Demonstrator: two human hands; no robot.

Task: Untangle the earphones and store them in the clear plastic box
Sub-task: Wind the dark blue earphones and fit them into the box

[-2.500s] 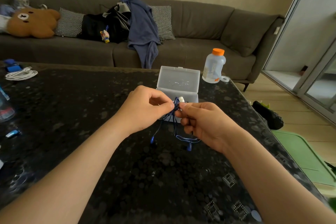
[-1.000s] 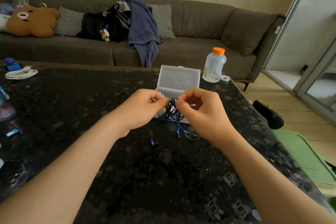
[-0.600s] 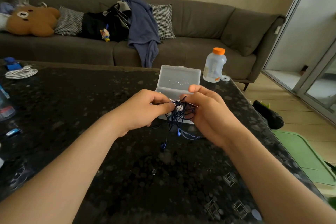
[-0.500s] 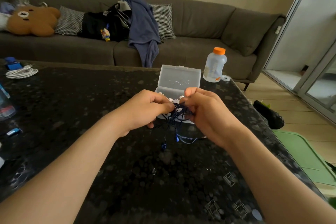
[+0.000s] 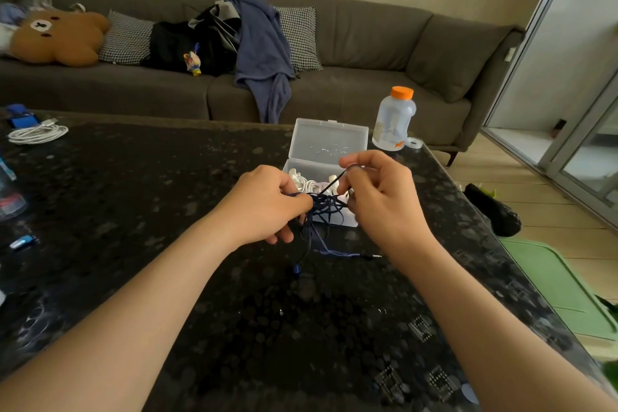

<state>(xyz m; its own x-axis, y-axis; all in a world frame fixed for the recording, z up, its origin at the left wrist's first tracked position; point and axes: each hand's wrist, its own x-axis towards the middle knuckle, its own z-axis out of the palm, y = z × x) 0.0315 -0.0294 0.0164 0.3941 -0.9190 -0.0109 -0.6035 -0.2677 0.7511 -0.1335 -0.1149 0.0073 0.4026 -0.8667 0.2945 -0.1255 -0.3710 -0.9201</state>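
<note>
Head: earphones [image 5: 326,207] between pinching fingers [image 5: 355,161]

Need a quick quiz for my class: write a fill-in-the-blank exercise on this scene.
1. The left hand and the right hand both hold tangled earphones whose cord is ___.
2. The clear plastic box behind them has its lid ___.
3. The bottle on the table has an ___ cap.
Missing words: blue; open; orange.
</note>
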